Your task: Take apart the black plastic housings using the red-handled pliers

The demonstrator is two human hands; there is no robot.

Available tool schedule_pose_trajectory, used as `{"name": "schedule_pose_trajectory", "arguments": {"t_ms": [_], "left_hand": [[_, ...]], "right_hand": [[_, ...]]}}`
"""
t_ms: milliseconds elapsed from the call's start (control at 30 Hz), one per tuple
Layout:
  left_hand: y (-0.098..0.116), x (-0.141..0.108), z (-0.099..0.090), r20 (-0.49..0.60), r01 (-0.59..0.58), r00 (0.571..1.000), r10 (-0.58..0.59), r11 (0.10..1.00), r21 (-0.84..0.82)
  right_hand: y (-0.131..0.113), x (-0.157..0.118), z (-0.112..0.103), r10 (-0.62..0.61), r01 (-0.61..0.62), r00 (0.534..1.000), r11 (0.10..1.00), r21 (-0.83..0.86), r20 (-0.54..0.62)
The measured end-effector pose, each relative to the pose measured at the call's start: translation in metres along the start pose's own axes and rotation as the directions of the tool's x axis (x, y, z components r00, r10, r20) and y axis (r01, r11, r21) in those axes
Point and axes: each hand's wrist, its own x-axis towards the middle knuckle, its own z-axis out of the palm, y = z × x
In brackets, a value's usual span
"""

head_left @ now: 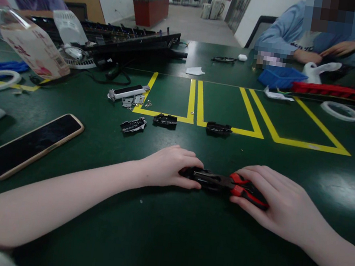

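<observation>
Red and black, the handles of the pliers (244,190) sit in the right hand (281,203), its fingers wrapped along the far side and its thumb along the near side. Their nose points to the left hand (176,167), whose fingers and thumb pinch one end of a dark part (206,178). That part lies between the two hands, low over the green tabletop (163,244), and the nose meets its other end (whether the jaws bite on it, I cannot tell).

Beyond the hands, three small black pieces (165,121) lie apart in a loose row, two of them at the near edge of the yellow tape (230,130). Just behind them on the left rests a white-and-black device (128,92), with small metal plates (132,101) beside it. Near the left forearm lies a phone (33,146), screen up.
</observation>
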Motion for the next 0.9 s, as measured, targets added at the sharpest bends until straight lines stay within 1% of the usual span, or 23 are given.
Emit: {"name": "schedule_pose_trajectory", "arguments": {"t_ms": [233, 533, 800, 900], "left_hand": [[0.0013, 0.0001, -0.0012, 0.01, 0.019, 1.0, -0.019, 1.0, -0.016], [0.0015, -0.0005, -0.0029, 0.027, 0.021, 0.999, -0.02, 1.0, -0.019], [0.0009, 0.0006, -0.0009, 0.016, 0.008, 1.0, -0.008, 1.0, -0.012], [0.0011, 0.0002, -0.0007, 0.008, 0.01, 1.0, -0.01, 1.0, -0.012]], "right_hand": [[-0.0011, 0.0011, 0.0018, 0.011, -0.011, 1.0, 1.0, 0.012, -0.014], [-0.0005, 0.0001, -0.0034, 0.047, -0.047, 0.999, 0.999, 0.004, 0.016], [0.0024, -0.0016, -0.0026, -0.001, 0.001, 1.0, 1.0, 0.009, -0.018], [0.0015, -0.0004, -0.0016, 0.003, -0.003, 1.0, 1.0, 0.0, -0.018]]}}
